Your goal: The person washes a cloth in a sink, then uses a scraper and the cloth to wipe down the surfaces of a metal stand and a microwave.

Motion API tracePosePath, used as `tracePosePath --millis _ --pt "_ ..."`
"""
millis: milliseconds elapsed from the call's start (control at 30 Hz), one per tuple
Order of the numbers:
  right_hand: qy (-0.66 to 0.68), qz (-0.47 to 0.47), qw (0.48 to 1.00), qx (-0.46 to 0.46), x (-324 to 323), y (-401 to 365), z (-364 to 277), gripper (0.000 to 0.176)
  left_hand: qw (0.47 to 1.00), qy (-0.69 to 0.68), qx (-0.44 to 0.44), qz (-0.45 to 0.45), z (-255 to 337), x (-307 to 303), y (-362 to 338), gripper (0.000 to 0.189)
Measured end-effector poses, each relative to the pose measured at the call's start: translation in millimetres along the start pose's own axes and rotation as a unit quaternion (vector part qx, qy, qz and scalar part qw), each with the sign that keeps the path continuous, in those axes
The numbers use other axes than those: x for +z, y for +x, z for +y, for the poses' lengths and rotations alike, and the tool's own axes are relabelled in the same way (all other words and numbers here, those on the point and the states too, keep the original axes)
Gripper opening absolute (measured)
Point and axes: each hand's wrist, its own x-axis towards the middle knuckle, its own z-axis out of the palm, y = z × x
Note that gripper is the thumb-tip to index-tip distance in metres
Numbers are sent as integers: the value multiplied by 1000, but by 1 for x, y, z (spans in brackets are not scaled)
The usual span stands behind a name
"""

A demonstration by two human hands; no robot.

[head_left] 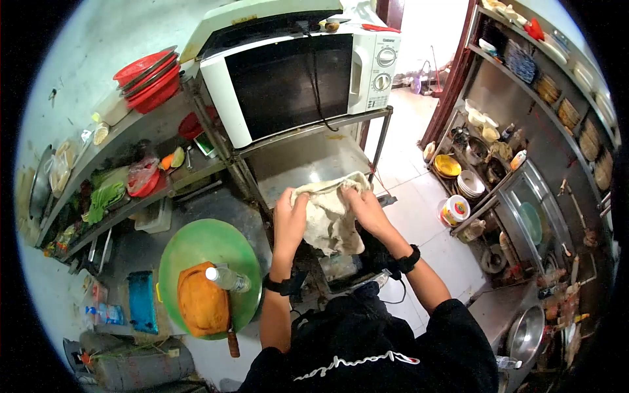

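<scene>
A whitish, stained cloth (333, 219) hangs between my two hands in the middle of the head view, creased and drooping. My left hand (290, 219) grips its upper left edge, thumb on top. At the upper right edge, my right hand (363, 208) has its fingers closed on the same cloth. Behind the cloth is a metal rack shelf (288, 164), and above that stands a white microwave (291, 85) with its door closed and a dark cord hanging down its front.
At the left, a round green board (177, 249) carries an orange-brown block (204, 304), a clear bottle (229, 280) and a wooden-handled knife (232, 342). Red baskets (147, 75) sit on the left shelf. Along the right are a white bucket (455, 211), bowls (470, 183) and a sink (534, 216).
</scene>
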Motion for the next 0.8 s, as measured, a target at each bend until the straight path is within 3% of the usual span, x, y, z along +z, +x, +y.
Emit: tracePosePath --millis 100,133,233,300,367,400,500,533,633,667,800 --pt "-62 20 995 -76 10 -22 -22 41 999 0 -38 -28 -13 6 -6 25" --pt "-98 52 972 -205 19 -24 -18 35 999 5 -23 -37 -16 10 -10 26" --pt "-321 120 878 -333 32 -39 -14 22 997 39 -26 -64 -4 15 -24 36" --pt "-379 82 861 -329 33 -46 -9 20 996 39 -33 -71 -1 18 -33 30" --pt "-428 57 828 -358 34 -53 0 23 981 193 18 -29 -8 20 -43 29" --pt "-464 14 833 -300 35 -60 -3 33 983 178 -28 -41 -12 16 -42 30" --pt "-313 20 903 -293 33 -68 -3 39 994 87 -65 -6 -21 9 -43 26" --pt "-258 11 934 -248 34 -70 6 48 994 88 -59 -10 -20 8 -43 20" --pt "-84 67 978 -181 45 -71 33 58 987 80 48 -130 -26 -3 -43 24" --pt "-83 69 979 -170 50 -70 54 63 986 62 20 -153 -20 -5 -44 28" --pt "-118 -16 976 -183 67 -65 120 59 986 -128 -1 -105 2 -2 -51 29"
